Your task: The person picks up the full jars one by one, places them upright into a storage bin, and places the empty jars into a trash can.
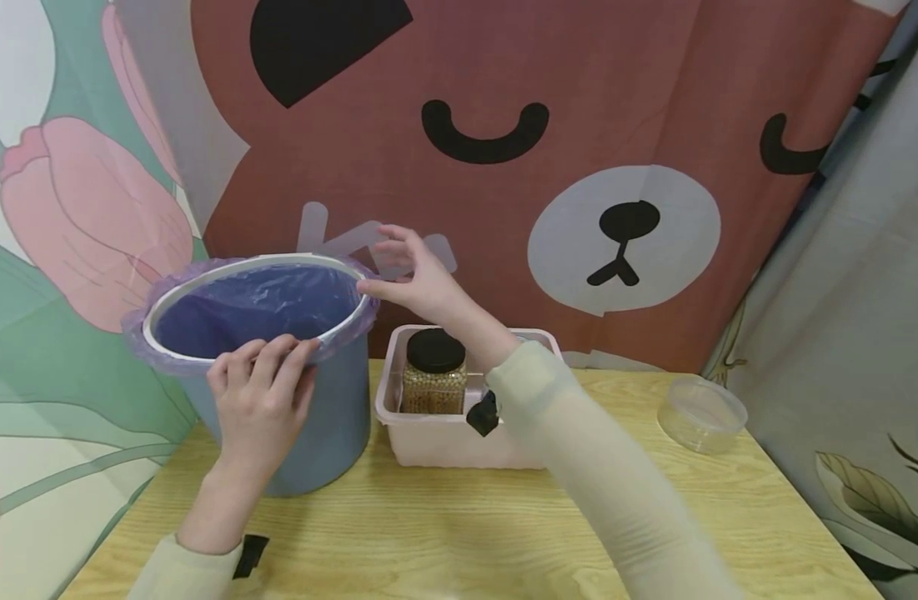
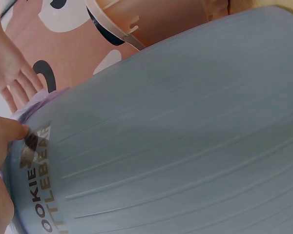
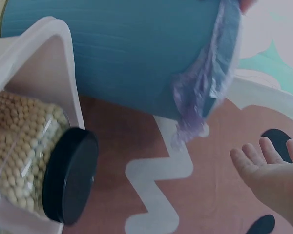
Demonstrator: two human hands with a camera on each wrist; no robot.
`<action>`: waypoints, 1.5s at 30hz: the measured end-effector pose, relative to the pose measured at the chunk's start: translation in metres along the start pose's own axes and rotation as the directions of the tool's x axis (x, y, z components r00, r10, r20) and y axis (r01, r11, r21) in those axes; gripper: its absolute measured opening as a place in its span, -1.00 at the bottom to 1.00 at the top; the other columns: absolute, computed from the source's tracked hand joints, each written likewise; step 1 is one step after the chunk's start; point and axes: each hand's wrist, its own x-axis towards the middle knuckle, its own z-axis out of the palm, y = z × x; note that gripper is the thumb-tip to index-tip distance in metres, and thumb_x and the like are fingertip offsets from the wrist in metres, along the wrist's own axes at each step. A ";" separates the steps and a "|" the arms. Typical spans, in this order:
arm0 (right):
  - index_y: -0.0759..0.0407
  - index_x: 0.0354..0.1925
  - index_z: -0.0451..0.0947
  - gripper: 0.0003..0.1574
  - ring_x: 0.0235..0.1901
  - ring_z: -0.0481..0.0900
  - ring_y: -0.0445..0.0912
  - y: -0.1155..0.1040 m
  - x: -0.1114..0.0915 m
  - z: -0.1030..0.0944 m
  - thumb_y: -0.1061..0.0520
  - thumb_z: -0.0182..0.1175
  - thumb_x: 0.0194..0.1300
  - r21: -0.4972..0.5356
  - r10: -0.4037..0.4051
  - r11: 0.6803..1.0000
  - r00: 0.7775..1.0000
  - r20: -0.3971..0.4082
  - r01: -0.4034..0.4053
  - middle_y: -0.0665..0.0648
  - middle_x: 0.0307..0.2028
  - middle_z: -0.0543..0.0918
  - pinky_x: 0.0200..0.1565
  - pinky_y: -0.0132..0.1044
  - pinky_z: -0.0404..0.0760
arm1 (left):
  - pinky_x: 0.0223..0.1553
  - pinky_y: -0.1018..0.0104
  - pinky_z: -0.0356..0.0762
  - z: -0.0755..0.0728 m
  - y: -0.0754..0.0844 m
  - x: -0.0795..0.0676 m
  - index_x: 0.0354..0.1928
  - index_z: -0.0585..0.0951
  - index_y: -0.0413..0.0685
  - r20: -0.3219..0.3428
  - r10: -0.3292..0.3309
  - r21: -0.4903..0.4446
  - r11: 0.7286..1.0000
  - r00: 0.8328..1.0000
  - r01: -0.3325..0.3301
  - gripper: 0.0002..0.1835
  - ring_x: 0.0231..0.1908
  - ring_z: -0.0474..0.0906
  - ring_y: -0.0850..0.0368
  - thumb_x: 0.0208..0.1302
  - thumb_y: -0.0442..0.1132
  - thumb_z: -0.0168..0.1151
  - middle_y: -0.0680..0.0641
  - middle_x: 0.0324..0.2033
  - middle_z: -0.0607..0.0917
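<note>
A blue trash can (image 1: 323, 417) stands at the left of the table, its mouth lined with a thin purple trash bag (image 1: 278, 292) folded out over the edge. A white ring (image 1: 175, 298) sits around the mouth on top of the bag. My left hand (image 1: 259, 396) grips the near rim, its fingers over the ring and the thumb against the outer wall in the left wrist view. At the can's right side, my right hand (image 1: 421, 279) is held with fingers spread, the thumb tip right by the ring. Loose bag film (image 3: 195, 92) hangs outside the rim in the right wrist view.
Right of the can is a pink bin (image 1: 459, 442) holding a black-lidded clear jar (image 1: 434, 383) of dried beans. A round clear plastic container (image 1: 702, 417) stands near the table's right edge. A bear-patterned curtain (image 1: 489, 233) hangs behind the table (image 1: 443, 533).
</note>
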 end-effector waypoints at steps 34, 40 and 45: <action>-0.21 0.38 0.05 -0.05 0.33 0.21 -0.04 -0.007 -0.107 -0.170 0.10 0.31 0.16 -0.184 0.030 0.981 0.981 -0.191 -0.065 0.04 0.31 0.31 0.30 0.07 0.19 | -0.20 -0.17 0.12 -0.001 0.000 0.000 -0.19 0.67 -0.14 0.001 -0.005 -0.007 1.000 1.000 0.005 -0.70 -0.22 0.38 -0.24 -0.08 -0.42 0.33 -0.17 -0.25 0.63; -0.20 0.38 0.04 -0.10 0.34 0.18 -0.04 0.001 -0.136 -0.199 0.13 0.26 0.20 -0.219 0.050 0.970 0.963 -0.264 -0.110 0.01 0.35 0.27 0.31 0.09 0.16 | -0.19 -0.17 0.12 -0.001 0.001 0.001 -0.19 0.68 -0.13 0.004 -0.008 -0.008 1.000 1.000 0.008 -0.70 -0.22 0.38 -0.24 -0.07 -0.42 0.33 -0.17 -0.24 0.63; -0.22 0.39 0.04 -0.10 0.35 0.17 -0.07 0.014 -0.160 -0.217 0.12 0.25 0.22 -0.298 0.069 0.940 0.945 -0.318 -0.169 0.00 0.37 0.24 0.31 -0.19 0.25 | -0.19 -0.17 0.12 -0.001 0.002 0.001 -0.20 0.68 -0.13 0.000 -0.009 -0.006 1.000 1.000 0.009 -0.72 -0.22 0.39 -0.24 -0.05 -0.41 0.32 -0.16 -0.25 0.63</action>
